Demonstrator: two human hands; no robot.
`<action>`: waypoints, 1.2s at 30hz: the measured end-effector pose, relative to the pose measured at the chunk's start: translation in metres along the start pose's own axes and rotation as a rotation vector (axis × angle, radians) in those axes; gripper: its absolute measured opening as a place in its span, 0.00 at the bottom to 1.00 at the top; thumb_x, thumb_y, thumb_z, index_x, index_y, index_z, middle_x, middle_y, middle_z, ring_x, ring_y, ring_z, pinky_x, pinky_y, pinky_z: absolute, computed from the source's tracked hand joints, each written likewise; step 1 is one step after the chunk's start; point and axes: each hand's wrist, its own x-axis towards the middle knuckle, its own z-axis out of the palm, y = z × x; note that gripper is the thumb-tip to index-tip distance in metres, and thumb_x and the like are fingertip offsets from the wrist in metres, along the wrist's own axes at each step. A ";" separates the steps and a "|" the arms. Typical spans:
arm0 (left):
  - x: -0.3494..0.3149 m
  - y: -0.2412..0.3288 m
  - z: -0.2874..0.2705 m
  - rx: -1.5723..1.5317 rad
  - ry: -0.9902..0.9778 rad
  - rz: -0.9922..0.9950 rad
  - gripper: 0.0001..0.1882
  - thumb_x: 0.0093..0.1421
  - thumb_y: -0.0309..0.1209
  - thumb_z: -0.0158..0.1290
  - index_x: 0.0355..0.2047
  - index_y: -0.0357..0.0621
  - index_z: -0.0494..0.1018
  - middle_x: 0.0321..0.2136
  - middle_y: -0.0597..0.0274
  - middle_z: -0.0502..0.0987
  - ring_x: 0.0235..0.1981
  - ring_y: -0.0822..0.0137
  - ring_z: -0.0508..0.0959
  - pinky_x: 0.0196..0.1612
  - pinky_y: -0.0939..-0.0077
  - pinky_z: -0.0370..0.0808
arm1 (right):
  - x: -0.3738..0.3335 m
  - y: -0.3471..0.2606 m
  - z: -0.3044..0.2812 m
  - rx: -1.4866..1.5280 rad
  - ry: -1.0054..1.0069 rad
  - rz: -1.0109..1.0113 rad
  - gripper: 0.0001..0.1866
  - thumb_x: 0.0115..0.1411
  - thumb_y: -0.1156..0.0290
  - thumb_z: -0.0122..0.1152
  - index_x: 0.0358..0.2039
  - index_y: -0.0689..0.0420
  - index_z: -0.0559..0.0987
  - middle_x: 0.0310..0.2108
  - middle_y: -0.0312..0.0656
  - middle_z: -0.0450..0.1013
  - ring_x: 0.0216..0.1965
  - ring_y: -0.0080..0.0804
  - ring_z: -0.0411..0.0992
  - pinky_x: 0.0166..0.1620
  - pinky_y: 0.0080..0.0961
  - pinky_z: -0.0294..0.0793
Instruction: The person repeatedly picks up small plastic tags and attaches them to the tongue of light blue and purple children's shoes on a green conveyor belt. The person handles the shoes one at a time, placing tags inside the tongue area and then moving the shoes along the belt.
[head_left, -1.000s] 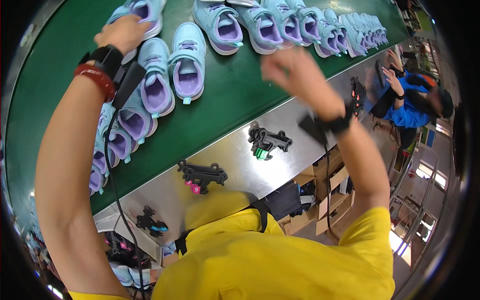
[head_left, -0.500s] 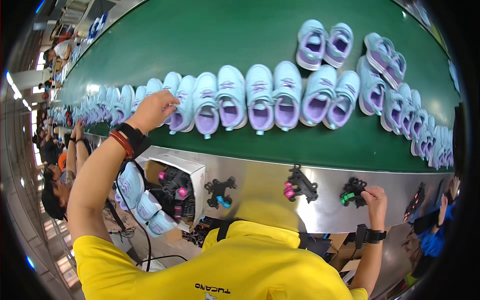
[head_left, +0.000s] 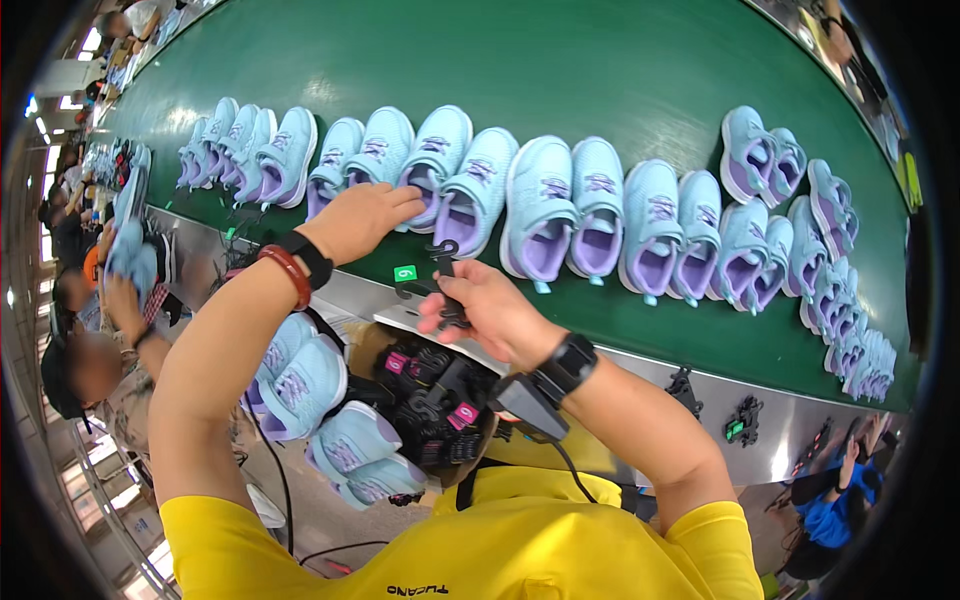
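My left hand [head_left: 368,218] reaches over the near side of a row of light blue and purple children's sneakers [head_left: 548,205]. Its fingers are stretched out at the heel of one sneaker [head_left: 432,160], and I cannot tell if they press on it. In my right hand [head_left: 500,308] is a black plastic shoe hanger [head_left: 446,262], hook up, pinched between thumb and fingers just in front of the row. A green tag [head_left: 404,273] shows at its left side. Part of the hanger is hidden behind the fingers.
Below my hands stands an open carton [head_left: 400,318] of black hangers with pink tags. Paired sneakers [head_left: 362,450] sit beside it. More hangers [head_left: 743,420] lie on the metal ledge [head_left: 765,455] of the green table [head_left: 600,65]. Other people work at left and right.
My right hand has come from the ledge at right to the row and now holds a hanger. My left hand has shifted right along the sneakers, and the view has turned left.
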 end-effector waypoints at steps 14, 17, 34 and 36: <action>-0.011 -0.022 0.022 -0.113 0.057 0.043 0.16 0.49 0.24 0.54 0.41 0.46 0.73 0.34 0.60 0.77 0.36 0.57 0.78 0.36 0.64 0.76 | 0.061 0.028 0.036 0.036 0.024 -0.049 0.11 0.69 0.69 0.42 0.45 0.63 0.64 0.29 0.46 0.72 0.24 0.33 0.74 0.25 0.25 0.77; -0.011 -0.019 0.014 -0.118 0.056 0.058 0.17 0.50 0.25 0.54 0.42 0.47 0.73 0.30 0.60 0.77 0.33 0.59 0.79 0.34 0.66 0.76 | 0.064 0.031 0.030 -0.010 -0.027 -0.061 0.10 0.69 0.70 0.41 0.44 0.63 0.63 0.27 0.46 0.71 0.20 0.33 0.73 0.21 0.24 0.75; 0.001 -0.013 0.004 -0.197 0.116 0.068 0.11 0.47 0.28 0.61 0.33 0.49 0.76 0.22 0.61 0.75 0.26 0.58 0.77 0.29 0.64 0.74 | 0.053 0.028 0.051 0.019 0.016 -0.046 0.09 0.69 0.71 0.40 0.44 0.62 0.60 0.32 0.50 0.73 0.26 0.39 0.77 0.24 0.26 0.77; 0.001 -0.010 0.004 -0.261 0.171 0.013 0.11 0.47 0.27 0.61 0.32 0.49 0.76 0.22 0.61 0.76 0.26 0.57 0.77 0.29 0.64 0.74 | 0.052 0.032 0.052 0.155 0.046 -0.103 0.08 0.69 0.70 0.40 0.44 0.61 0.60 0.33 0.51 0.73 0.27 0.40 0.77 0.24 0.27 0.78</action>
